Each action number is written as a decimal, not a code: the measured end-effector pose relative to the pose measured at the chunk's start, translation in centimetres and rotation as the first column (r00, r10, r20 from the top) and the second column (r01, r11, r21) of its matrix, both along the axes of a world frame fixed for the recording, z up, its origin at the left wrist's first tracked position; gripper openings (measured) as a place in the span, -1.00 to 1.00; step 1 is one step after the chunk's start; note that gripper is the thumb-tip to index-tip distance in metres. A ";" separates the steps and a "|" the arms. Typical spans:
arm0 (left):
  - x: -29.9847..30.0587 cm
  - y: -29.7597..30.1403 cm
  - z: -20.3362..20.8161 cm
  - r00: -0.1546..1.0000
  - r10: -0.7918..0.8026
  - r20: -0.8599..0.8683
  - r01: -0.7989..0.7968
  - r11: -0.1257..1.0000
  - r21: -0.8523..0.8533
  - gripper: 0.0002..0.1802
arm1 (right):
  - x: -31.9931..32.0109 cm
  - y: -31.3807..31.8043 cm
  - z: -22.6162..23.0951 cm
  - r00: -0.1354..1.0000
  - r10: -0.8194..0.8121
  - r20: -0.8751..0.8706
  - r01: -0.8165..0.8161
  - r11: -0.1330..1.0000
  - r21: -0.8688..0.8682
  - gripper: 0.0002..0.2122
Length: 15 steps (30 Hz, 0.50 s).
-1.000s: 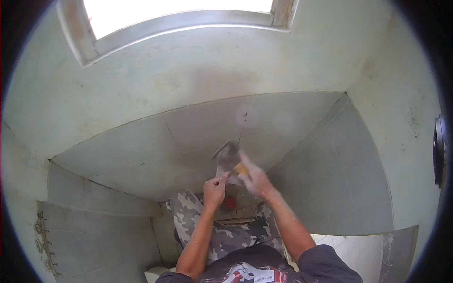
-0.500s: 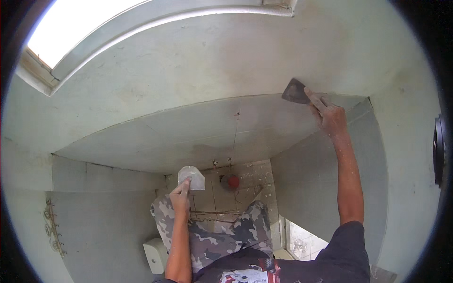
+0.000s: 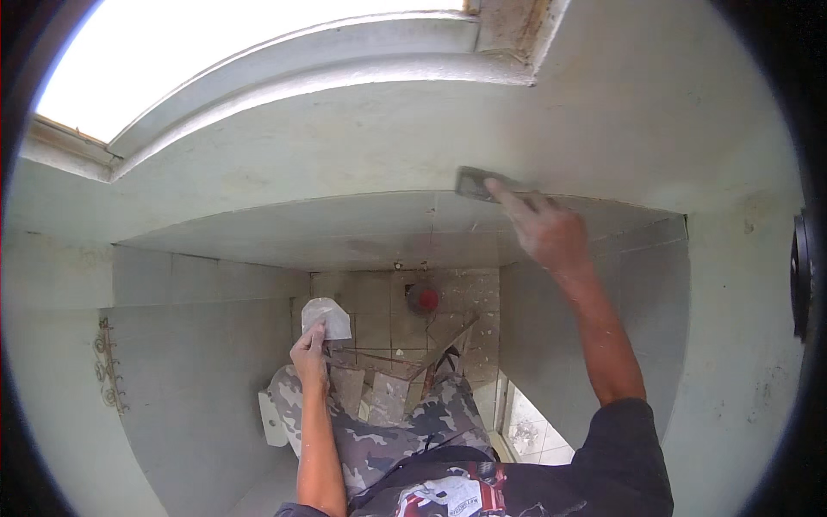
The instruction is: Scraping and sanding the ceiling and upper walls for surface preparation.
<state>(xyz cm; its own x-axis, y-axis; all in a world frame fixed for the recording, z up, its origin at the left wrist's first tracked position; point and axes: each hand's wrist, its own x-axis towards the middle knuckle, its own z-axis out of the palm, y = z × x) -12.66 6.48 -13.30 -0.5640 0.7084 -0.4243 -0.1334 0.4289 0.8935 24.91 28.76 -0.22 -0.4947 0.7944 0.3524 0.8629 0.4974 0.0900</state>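
Observation:
My right hand [image 3: 551,228] reaches up to the wall and grips a dark, flat scraper [image 3: 476,183], one finger stretched along its face. The scraper lies against the painted wall [image 3: 362,142], right at the seam above the grey wall tiles [image 3: 336,228]. Lower down, away from the wall, my left hand [image 3: 311,351] pinches a pale, flat spreader blade [image 3: 326,317] with cut corners. The thumb rests on that blade's face. Slight motion blur softens the right hand.
A bright window opening with a pale frame [image 3: 327,82] is at the upper left. Below lie a tiled floor, a round container with something red [image 3: 425,299] and wooden boards [image 3: 444,345] by my legs. Metal hooks [image 3: 110,366] hang on the left wall; a dark round object [image 3: 802,276] is at the right.
My right hand has swept the scraper leftward along the wall seam. The left hand, still holding the pale blade, sits slightly further left in view. The view has tilted, showing more window.

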 end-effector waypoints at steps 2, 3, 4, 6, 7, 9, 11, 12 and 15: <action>-0.7 0.8 0.2 1.000 -0.002 -0.004 0.001 1.000 -0.011 -0.66 | -1.5 0.4 -0.2 1.000 0.025 0.006 -0.025 1.000 -0.005 -0.43; -1.1 0.5 0.4 0.997 0.016 -0.079 -0.018 1.000 -0.014 -0.67 | -1.3 0.1 -1.1 1.000 0.011 -0.006 -0.011 1.000 0.002 -0.41; -1.0 0.6 0.9 0.989 0.033 -0.145 -0.036 0.999 -0.013 -0.67 | -0.4 0.0 -1.4 1.000 -0.003 -0.008 0.003 1.000 0.012 -0.38; -1.2 0.8 2.3 0.991 0.046 -0.128 -0.045 0.999 0.014 -0.59 | 1.5 -0.5 -1.7 0.998 -0.041 -0.055 0.040 0.999 -0.024 -0.38; -1.2 0.8 2.8 0.992 0.056 -0.109 -0.052 0.998 0.043 -0.50 | 2.1 -0.6 -1.6 0.992 -0.083 -0.099 0.078 0.995 -0.061 -0.37; -1.4 0.6 2.6 0.969 0.048 -0.241 -0.028 0.996 0.085 -0.40 | 1.5 -0.2 -1.0 0.995 -0.093 -0.043 0.090 0.994 -0.069 -0.36; -1.4 0.4 2.0 0.956 0.041 -0.291 -0.015 0.996 0.090 -0.14 | -0.5 -0.1 -0.7 0.993 -0.117 0.022 0.118 0.990 -0.078 -0.34; -1.6 0.0 1.4 0.954 0.037 -0.297 -0.012 0.996 0.086 -0.14 | -2.2 0.2 -1.3 0.997 -0.074 -0.013 0.072 0.994 -0.081 -0.34; -2.2 -0.7 0.4 0.945 0.119 -0.304 -0.095 0.991 0.094 -0.13 | -2.3 0.4 -1.4 0.998 -0.059 -0.022 0.056 0.994 -0.091 -0.34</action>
